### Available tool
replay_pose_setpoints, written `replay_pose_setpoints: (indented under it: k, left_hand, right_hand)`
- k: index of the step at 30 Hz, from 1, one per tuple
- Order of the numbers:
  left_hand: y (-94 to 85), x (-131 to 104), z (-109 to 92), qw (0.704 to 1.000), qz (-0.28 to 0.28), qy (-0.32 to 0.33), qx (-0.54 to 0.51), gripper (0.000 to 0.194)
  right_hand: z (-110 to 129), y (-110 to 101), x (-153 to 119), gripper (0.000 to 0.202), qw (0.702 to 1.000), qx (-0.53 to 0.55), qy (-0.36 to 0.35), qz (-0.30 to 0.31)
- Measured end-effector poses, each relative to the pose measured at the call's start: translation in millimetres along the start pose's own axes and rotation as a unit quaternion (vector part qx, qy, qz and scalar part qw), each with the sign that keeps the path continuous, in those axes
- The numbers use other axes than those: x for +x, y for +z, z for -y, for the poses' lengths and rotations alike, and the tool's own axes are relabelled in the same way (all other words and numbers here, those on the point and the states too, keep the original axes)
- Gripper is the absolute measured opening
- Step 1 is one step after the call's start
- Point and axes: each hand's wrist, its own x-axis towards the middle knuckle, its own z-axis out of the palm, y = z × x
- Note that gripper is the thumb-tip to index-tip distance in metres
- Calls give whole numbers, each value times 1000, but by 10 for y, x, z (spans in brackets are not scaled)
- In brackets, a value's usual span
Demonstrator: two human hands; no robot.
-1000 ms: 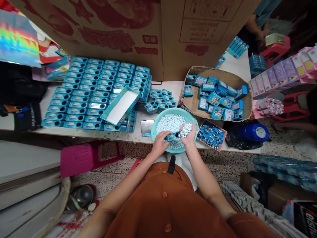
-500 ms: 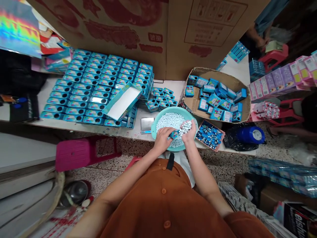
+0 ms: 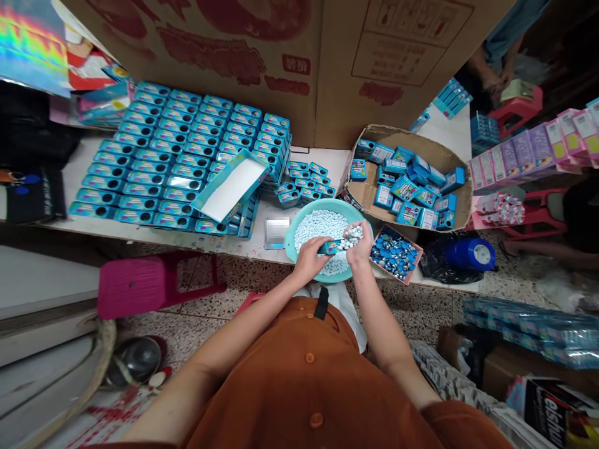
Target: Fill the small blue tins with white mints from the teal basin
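Note:
Small white candies (image 3: pixel 321 223) fill a mint-green basin (image 3: pixel 289 239) at the table's front edge. Over it, my left hand (image 3: pixel 309 260) is closed round a small blue box (image 3: pixel 330 247) with coloured print. My right hand (image 3: pixel 361 251) is cupped, palm up, round a handful of the white candies (image 3: pixel 352 235). The box's right end points at this handful and comes close to it or touches it; which, I cannot tell. Whether candies are inside the box is hidden.
Left stand rows of blue boxes (image 3: pixel 154 168) with a tilted open tray (image 3: pixel 231 187) on top. A carton (image 3: pixel 461 215) of loose boxes and a tub of blue caps (image 3: pixel 397 252) lie right. A large cardboard box (image 3: pixel 322 75) stands behind. A person's hands (image 3: pixel 498 78) show far right.
My left hand has turned the box so that it lies flatter, pointing at my right palm. The heap in my right hand looks smaller. The whole view has shifted slightly.

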Motion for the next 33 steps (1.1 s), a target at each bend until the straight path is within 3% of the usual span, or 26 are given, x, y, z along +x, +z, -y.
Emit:
replay_pose_setpoints:
  k: [5, 8, 12, 29, 33]
  left_hand:
    - [38, 7, 7, 999, -10, -7, -32, 40]
    - [59, 0, 11, 998, -22, -31, -45, 40]
    - [47, -11, 2, 999, -13, -3, -39, 38]
    - [55, 12, -40, 996, -21, -3, -85, 37]
    - [71, 13, -24, 993, -26, -31, -115, 39]
  right_hand:
    - [52, 43, -53, 26, 999, 17, -50, 5]
    - [58, 60, -68, 23, 998, 35, -49, 7]
    - [66, 88, -90, 24, 998, 52, -40, 4]
    - [157, 139, -159, 32, 994, -34, -105, 12]
    - [158, 133, -165, 32, 993, -30, -115, 20]
